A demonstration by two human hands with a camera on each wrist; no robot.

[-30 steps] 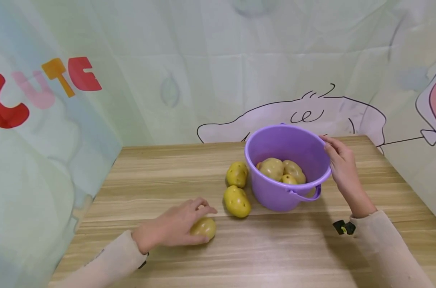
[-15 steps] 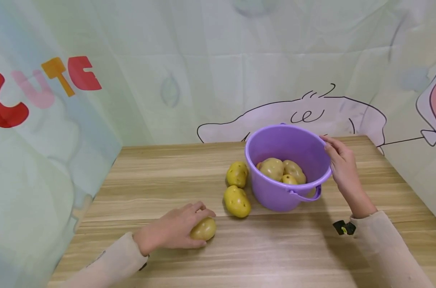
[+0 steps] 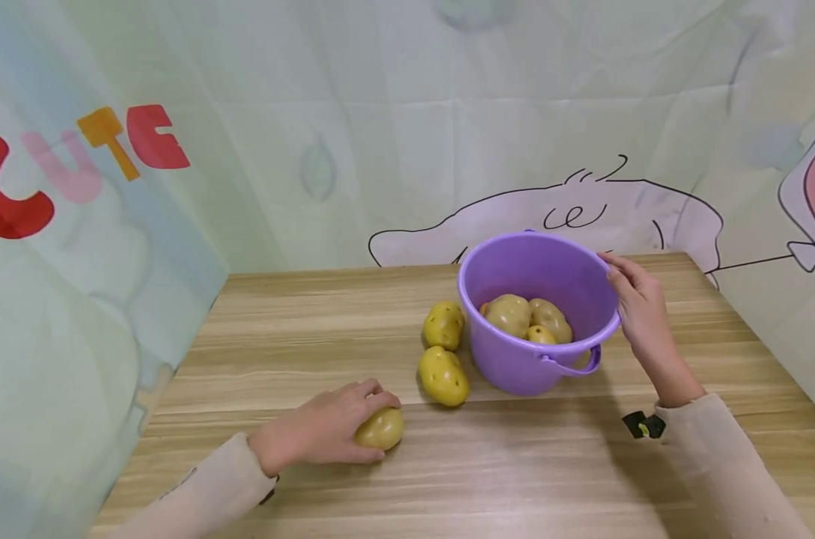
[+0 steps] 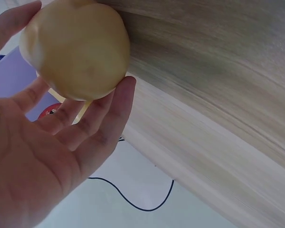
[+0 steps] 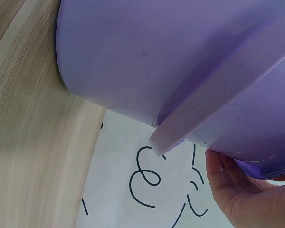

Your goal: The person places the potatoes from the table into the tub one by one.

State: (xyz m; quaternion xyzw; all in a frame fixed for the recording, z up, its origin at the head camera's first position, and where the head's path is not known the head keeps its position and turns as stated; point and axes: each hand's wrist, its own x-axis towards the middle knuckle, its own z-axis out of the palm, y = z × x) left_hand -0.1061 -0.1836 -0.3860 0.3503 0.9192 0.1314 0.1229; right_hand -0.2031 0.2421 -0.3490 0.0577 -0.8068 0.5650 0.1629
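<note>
My left hand [image 3: 329, 427] grips a pale yellow potato [image 3: 382, 430] on the table, left of the bucket. In the left wrist view, thumb and fingers curve round that potato [image 4: 78, 50]. My right hand [image 3: 639, 314] holds the rim of a purple bucket [image 3: 515, 367] at its right side. The right wrist view shows the right hand [image 5: 251, 197] at the rim, below the bucket's wall [image 5: 133, 52]. Inside the bucket lie two large tan potatoes [image 3: 508, 316] and a smaller yellow one [image 3: 540, 335]; the bottom is partly hidden.
Two yellow potatoes, one behind [image 3: 444, 326] and one in front [image 3: 444, 376], lie just left of the bucket. The bucket's handle [image 3: 575, 367] hangs at its front. A printed cloth [image 3: 313, 135] stands behind the wooden table [image 3: 299, 314].
My left fingers have closed down round the potato, which stays in nearly the same spot. The right hand and bucket have not visibly moved.
</note>
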